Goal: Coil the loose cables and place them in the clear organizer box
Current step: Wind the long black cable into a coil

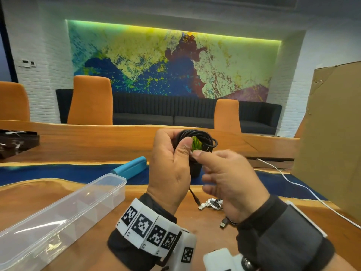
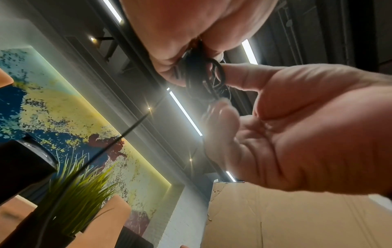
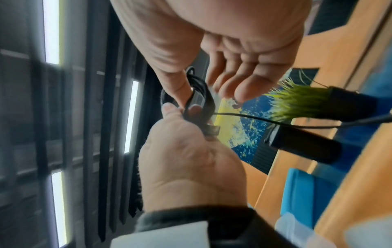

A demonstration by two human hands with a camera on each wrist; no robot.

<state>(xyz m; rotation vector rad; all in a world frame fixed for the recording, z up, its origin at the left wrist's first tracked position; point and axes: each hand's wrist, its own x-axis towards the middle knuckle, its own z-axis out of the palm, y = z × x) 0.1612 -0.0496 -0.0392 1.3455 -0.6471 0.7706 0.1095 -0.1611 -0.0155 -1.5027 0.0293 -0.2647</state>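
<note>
Gripping one black coil (image 1: pixel 197 138), two hands (image 1: pixel 172 165); one clear box (image 1: pixel 58 218) alongside.

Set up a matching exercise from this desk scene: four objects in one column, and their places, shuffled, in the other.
Objects:
1. black cable
2. clear organizer box
3. white cable bundle
4. blue case

Places:
A. lying on the blue strip of the table
B. on the wood, on the left
C. coiled, held up in the left hand
D. on the wood below the right hand

Pairs: 1-C, 2-B, 3-D, 4-A
</note>
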